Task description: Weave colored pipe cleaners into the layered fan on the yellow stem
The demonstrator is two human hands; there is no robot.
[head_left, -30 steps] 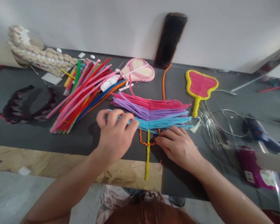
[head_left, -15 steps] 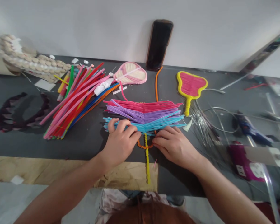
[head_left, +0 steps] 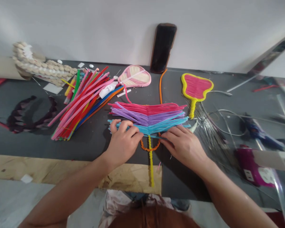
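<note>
Bands of pink (head_left: 147, 109), purple (head_left: 154, 119) and blue pipe cleaners (head_left: 148, 129) lie crosswise in a shallow V before me. A twisted yellow pipe cleaner (head_left: 151, 164) runs out from below their middle, crossed by a curved orange pipe cleaner (head_left: 146, 148). My left hand (head_left: 123, 141) rests over the left part of the blue band, its thumb and fingers closed at the lower blue edge. At the right, my right hand (head_left: 184, 142) pinches near the end of the lowest blue strand, beside the orange curve. Its fingertips are partly hidden.
A bundle of coloured pipe cleaners (head_left: 78, 107) lies left, near a dark headband-like piece (head_left: 33, 117). A phone (head_left: 163, 47) leans on the wall. Right are a pink-and-yellow fan shape (head_left: 197, 87), loose wires (head_left: 209, 123), pliers (head_left: 258, 131) and a magenta device (head_left: 253, 164).
My right hand has shifted slightly right, away from the orange curve's side, and the lowest blue strand shows more between my hands. My left hand stays in place. The camera view has turned slightly.
</note>
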